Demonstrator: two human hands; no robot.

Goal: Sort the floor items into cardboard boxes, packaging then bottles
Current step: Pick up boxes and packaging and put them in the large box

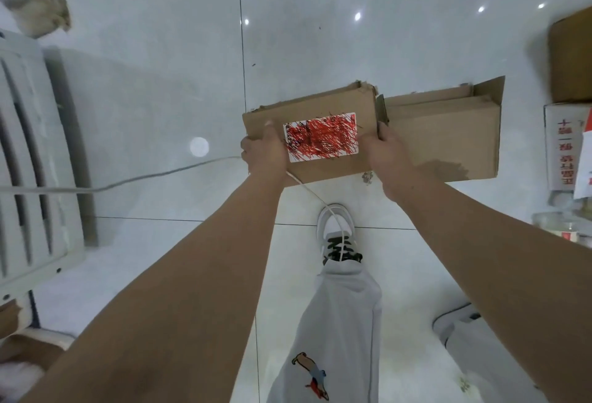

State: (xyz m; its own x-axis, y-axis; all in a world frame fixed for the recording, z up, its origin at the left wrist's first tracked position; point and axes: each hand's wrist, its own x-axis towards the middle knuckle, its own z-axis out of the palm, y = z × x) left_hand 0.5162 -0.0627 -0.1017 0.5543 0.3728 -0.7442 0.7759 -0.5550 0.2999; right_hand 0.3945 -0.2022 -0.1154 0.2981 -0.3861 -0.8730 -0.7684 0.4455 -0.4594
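Forearms (192, 274) out over grey trouser leg (336, 322). Left hand (266, 153) curled round near-left corner of labelled cardboard box (320, 103), right hand (389, 149) wrapped on its right edge. Positioned just left of second cardboard box (448, 140) on floor (160, 98), probably to line both up for sorting.

Brown cardboard box (320, 103), shut and lying flat-side up, with a white label (320, 137) on top that's scribbled all over in red and black. The left hand (264, 151) grips its left edge and the right hand (389, 149) its right edge. Just beside it on the right is a second box (448, 137), plain brown, one flap sticking up at the far corner. Further right sits a white carton (560, 146) with red characters. A third box (570, 60) beyond that is cut off by the frame.
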